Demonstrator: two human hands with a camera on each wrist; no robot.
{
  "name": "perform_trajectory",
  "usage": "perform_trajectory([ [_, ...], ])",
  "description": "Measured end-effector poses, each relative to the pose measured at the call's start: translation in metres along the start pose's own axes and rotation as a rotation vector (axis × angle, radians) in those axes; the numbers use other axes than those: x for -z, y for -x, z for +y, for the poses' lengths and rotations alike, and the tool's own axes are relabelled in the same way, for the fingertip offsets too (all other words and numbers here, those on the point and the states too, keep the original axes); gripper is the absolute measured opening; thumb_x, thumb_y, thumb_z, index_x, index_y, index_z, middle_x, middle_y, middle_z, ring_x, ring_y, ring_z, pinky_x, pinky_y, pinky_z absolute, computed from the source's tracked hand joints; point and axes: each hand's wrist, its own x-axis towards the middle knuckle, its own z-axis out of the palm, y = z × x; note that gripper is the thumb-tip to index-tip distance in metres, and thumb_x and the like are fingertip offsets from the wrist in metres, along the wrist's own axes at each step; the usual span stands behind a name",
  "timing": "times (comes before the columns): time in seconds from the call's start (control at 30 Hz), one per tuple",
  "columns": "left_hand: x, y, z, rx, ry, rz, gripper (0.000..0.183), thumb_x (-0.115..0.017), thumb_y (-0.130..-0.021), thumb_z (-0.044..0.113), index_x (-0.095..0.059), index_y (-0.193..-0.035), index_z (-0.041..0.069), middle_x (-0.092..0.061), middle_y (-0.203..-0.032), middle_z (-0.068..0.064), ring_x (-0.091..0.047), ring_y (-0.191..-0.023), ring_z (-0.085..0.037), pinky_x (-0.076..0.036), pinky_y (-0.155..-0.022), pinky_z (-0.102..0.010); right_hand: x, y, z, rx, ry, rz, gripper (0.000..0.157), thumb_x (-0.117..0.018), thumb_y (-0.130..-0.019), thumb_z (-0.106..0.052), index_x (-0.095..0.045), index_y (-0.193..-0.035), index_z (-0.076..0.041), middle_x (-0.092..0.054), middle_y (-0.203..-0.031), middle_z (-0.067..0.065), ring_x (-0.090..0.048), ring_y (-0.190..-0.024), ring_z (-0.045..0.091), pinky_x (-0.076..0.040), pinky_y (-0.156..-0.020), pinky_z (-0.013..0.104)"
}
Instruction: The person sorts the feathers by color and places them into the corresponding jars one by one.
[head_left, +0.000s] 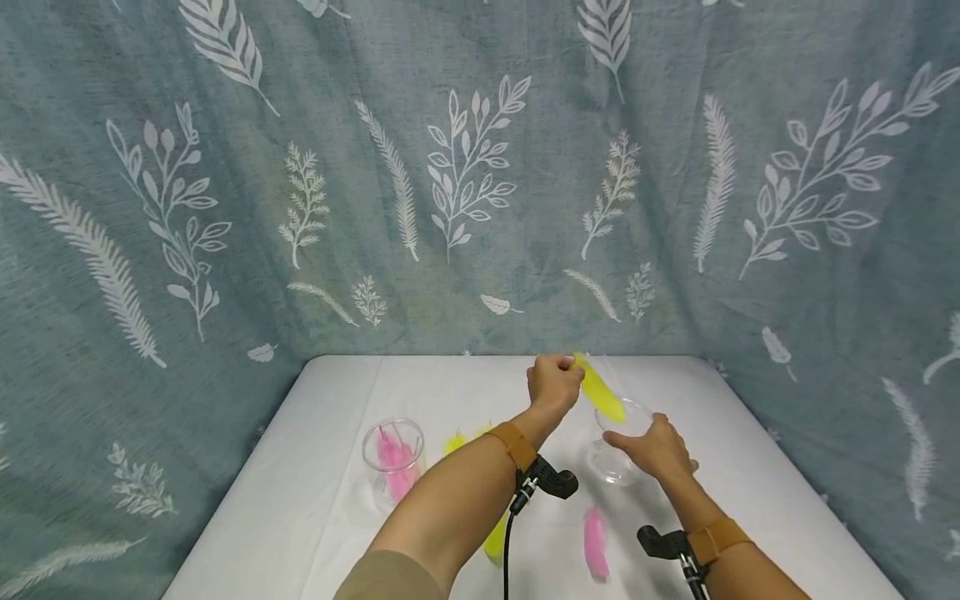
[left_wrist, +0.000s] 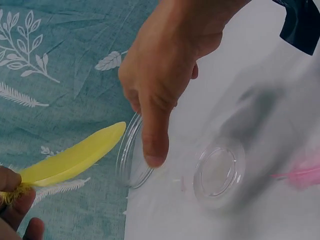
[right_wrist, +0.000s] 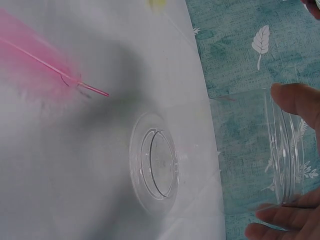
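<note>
My left hand (head_left: 572,368) pinches the quill end of a yellow feather (head_left: 600,392), which slants down toward the mouth of a clear plastic cup (head_left: 617,454). My right hand (head_left: 637,439) grips that cup near its rim, thumb (left_wrist: 154,145) on one side and fingers (right_wrist: 280,220) on the other. The left wrist view shows the yellow feather (left_wrist: 75,157) with its tip just short of the cup's rim (left_wrist: 131,162). The cup (right_wrist: 157,162) looks empty, with its base low over the white table (head_left: 337,492).
A second clear cup (head_left: 393,458) holding pink feathers stands on the left of the table. Loose yellow feathers (head_left: 454,442) and a pink feather (head_left: 596,543) lie near my forearms. A leaf-patterned curtain (head_left: 450,183) hangs behind and around the table.
</note>
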Motion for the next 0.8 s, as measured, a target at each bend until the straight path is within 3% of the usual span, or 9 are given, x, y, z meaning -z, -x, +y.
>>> perform_trajectory([
  [0.2,-0.016,0.006,-0.002,-0.021,-0.049,-0.008,0.005,-0.075,-0.084,0.015,-0.078,-0.087,0.012,-0.066,-0.072,0.008,-0.059,-0.065,-0.009,-0.049,-0.06,-0.024,-0.001,0.001,0.0,0.015,-0.007,0.021,0.114,-0.073,-0.07,-0.065,-0.027,-0.139,0.013,-0.042,-0.128,0.035,-0.044,-0.111,0.052,-0.029,-0.084,0.066],
  [0.4,-0.032,0.016,-0.007,-0.024,-0.096,-0.03,0.008,-0.075,-0.086,0.019,-0.078,-0.091,0.014,-0.068,-0.076,0.008,-0.06,-0.064,-0.006,-0.049,-0.06,-0.023,-0.002,0.001,0.002,0.015,-0.006,0.003,0.116,-0.072,-0.07,-0.067,-0.026,-0.14,0.013,-0.041,-0.131,0.035,-0.044,-0.112,0.051,-0.029,-0.084,0.067],
  [0.8,-0.049,0.028,-0.02,0.047,-0.212,-0.131,0.005,-0.075,-0.083,0.02,-0.079,-0.087,0.018,-0.068,-0.077,0.009,-0.06,-0.066,-0.008,-0.048,-0.062,-0.026,-0.001,-0.001,0.003,0.026,-0.003,0.005,0.115,-0.073,-0.072,-0.063,-0.024,-0.142,0.015,-0.039,-0.133,0.036,-0.044,-0.112,0.052,-0.029,-0.084,0.068],
])
